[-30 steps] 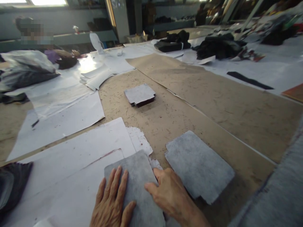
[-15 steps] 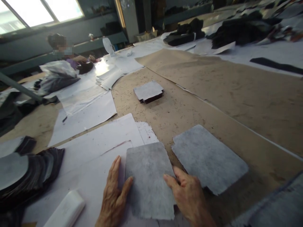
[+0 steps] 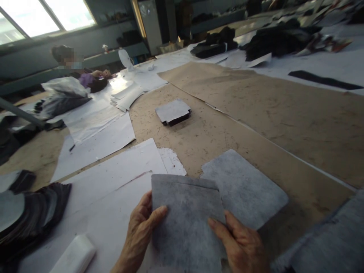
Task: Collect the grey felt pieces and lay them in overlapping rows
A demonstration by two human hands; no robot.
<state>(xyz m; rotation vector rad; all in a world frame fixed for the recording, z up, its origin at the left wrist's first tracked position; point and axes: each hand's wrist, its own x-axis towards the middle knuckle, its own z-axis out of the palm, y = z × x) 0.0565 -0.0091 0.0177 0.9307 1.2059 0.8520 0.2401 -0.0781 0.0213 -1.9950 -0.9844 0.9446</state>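
Note:
Grey, felt-like cut fabric pieces (image 3: 186,220) are held up in front of me, with a second edge showing along the top. My left hand (image 3: 142,223) grips the left side, thumb on the face and fingers behind. On the right edge my right hand (image 3: 239,237) pinches them, thumb in front. Just beyond, a larger grey fabric piece (image 3: 244,185) lies on the brown paper, partly covered by the held ones. Farther off sits a small stack of grey-topped cut pieces (image 3: 173,112) with dark sides.
White paper sheets (image 3: 113,201) lie to the left, with a white block (image 3: 75,254) and a stack of dark curved pieces (image 3: 31,216). Brown paper (image 3: 270,121) covers the table. Dark fabric heaps (image 3: 278,40) lie at the back right. A person (image 3: 68,64) sits at far left.
The grey fabric pieces have been raised and tilted toward me, and a second edge now shows at their top. My left fingers, spread beside them before, now wrap behind them.

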